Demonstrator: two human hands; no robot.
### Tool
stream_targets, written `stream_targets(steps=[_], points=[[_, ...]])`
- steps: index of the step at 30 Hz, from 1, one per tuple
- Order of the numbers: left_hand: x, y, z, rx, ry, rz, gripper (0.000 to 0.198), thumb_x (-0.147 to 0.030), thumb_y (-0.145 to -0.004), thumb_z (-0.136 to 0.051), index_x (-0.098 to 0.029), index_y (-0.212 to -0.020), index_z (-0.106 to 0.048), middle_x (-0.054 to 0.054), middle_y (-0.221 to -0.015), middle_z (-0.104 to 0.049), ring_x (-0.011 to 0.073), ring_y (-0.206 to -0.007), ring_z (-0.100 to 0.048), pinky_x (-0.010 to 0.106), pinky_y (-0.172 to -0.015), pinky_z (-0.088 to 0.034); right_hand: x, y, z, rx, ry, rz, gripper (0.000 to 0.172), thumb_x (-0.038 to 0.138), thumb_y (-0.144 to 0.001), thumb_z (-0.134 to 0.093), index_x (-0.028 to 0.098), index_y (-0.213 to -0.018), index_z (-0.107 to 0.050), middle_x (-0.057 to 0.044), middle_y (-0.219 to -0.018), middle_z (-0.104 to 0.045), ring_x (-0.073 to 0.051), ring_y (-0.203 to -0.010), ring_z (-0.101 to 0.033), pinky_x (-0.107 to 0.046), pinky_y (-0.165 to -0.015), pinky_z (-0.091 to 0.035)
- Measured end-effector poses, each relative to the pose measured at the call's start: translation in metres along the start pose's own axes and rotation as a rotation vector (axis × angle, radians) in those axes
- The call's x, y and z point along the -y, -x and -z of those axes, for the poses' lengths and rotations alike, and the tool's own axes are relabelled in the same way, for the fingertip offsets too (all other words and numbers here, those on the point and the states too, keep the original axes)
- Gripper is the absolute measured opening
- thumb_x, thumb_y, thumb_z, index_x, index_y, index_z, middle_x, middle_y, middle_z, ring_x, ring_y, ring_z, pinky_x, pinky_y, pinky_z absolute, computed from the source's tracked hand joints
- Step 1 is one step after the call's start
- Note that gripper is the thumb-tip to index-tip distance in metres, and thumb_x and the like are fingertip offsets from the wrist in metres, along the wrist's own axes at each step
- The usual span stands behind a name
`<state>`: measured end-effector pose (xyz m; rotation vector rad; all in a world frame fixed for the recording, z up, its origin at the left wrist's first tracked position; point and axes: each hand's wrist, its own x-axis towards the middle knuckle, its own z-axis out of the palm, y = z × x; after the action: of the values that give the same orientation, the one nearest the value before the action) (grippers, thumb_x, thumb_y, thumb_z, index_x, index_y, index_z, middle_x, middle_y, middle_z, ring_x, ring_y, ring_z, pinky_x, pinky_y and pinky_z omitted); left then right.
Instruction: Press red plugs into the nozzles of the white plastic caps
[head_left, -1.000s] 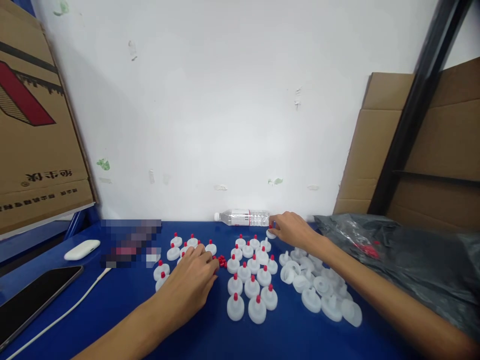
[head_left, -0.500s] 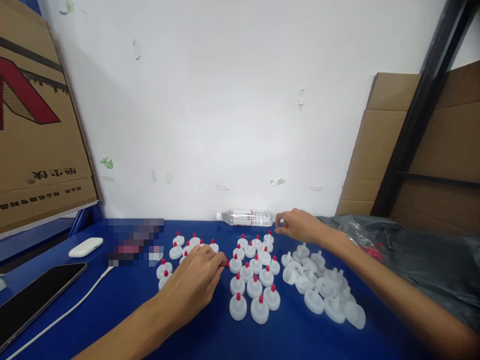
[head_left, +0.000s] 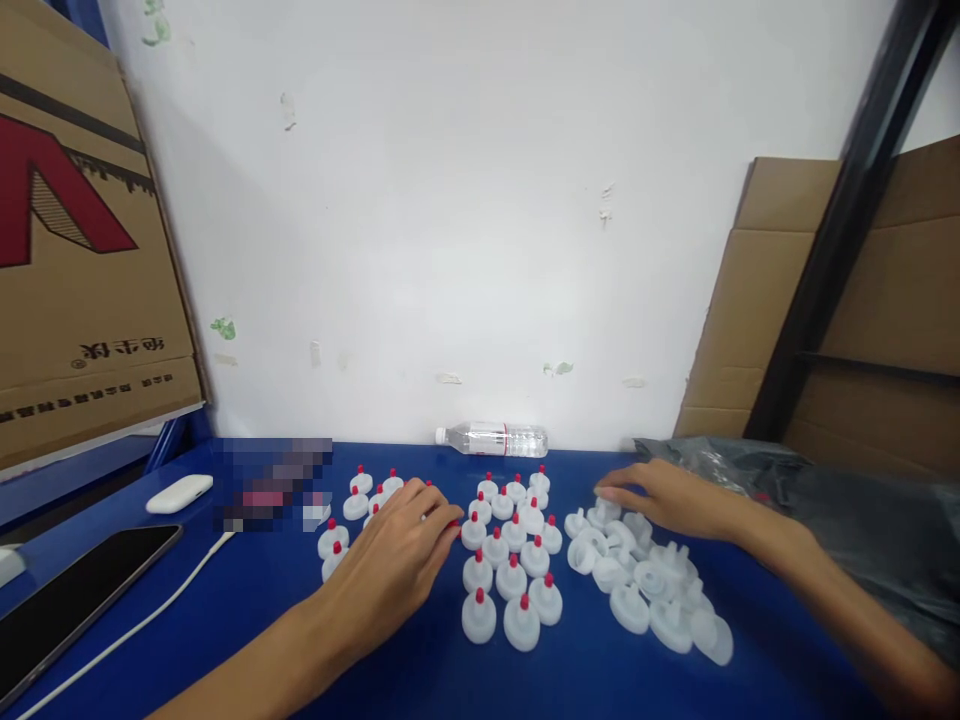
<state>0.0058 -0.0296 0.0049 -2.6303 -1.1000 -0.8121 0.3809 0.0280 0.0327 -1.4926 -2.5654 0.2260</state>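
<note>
Your left hand (head_left: 397, 560) lies palm down near the middle of the bench (head_left: 247, 610), fingers curled loosely. Its fingertips reach a speck of small red pieces (head_left: 454, 522). Most of those pieces are hidden under your fingers, so you cannot tell whether you are pinching one.

Your right hand (head_left: 675, 500) is slightly blurred. It lies flat with fingers stretched out and nothing gripped, over the far end of the plain white caps (head_left: 649, 590). These sit in a loose heap toward the right edge, some tipped on their sides.

Between your hands the red-tipped caps (head_left: 514, 565) stand upright in rough rows, just beside the heap but apart from it. A second group of capped ones (head_left: 360, 495) sits beyond your left hand, partly covered by it, so its number is unclear.

At the far edge a water bottle (head_left: 491, 438) lies on its side against the wall. A black bag (head_left: 840, 500) covers the far right corner, its contents hard to make out.

Toward the left edge, a dark-screened device (head_left: 75, 590) is cut off by the frame, and a white cable (head_left: 142, 625) runs beside it. A small white case (head_left: 178, 493) sits farther back, next to a blurred patch (head_left: 274, 485) that cannot be read. A cardboard box (head_left: 75, 250) overhangs the left corner.
</note>
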Motion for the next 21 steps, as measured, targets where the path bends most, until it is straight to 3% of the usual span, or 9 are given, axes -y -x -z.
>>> stream_targets(steps=[5,11,17,21], points=[[0.002,0.0,-0.002,-0.071,0.015,-0.029,0.025,-0.015,-0.106,-0.042,-0.019,-0.113,-0.065,0.007,-0.1,-0.067,0.024,-0.092,-0.059,0.04,-0.08,-0.053,0.001,-0.002,-0.01,-0.006,-0.023,0.011,0.054,0.06,-0.102,-0.04,0.025,-0.112,-0.08,-0.006,-0.112,-0.08,-0.03,-0.102,-0.075,-0.035,-0.089,-0.055],[0.003,0.0,-0.004,-0.138,0.046,-0.075,0.024,-0.015,-0.105,-0.045,-0.019,-0.115,-0.067,0.006,-0.095,-0.069,0.0222,-0.088,-0.06,0.036,-0.075,-0.054,0.017,-0.009,-0.006,-0.254,0.026,-0.044,0.048,0.059,-0.1,-0.05,0.019,-0.114,-0.074,-0.013,-0.111,-0.076,-0.034,-0.1,-0.071,-0.045,-0.088,-0.054],[0.0,0.0,0.0,-0.234,0.082,-0.125,0.021,-0.014,-0.102,-0.056,-0.018,-0.122,-0.062,0.004,-0.094,-0.07,0.0205,-0.086,-0.058,0.034,-0.073,-0.052,0.07,0.001,-0.007,-0.427,0.013,0.293,0.028,0.035,-0.11,-0.038,0.024,-0.122,-0.061,-0.008,-0.116,-0.07,-0.024,-0.105,-0.068,-0.042,-0.09,-0.055],[-0.003,0.0,0.001,-0.254,0.118,-0.159,0.017,-0.01,-0.101,-0.058,-0.019,-0.114,-0.064,0.004,-0.095,-0.07,0.0194,-0.085,-0.056,0.033,-0.075,-0.049,0.103,0.01,-0.023,-0.458,-0.015,0.475,0.029,0.029,-0.108,-0.047,0.022,-0.136,-0.046,-0.011,-0.128,-0.065,-0.024,-0.118,-0.063,-0.041,-0.095,-0.056]])
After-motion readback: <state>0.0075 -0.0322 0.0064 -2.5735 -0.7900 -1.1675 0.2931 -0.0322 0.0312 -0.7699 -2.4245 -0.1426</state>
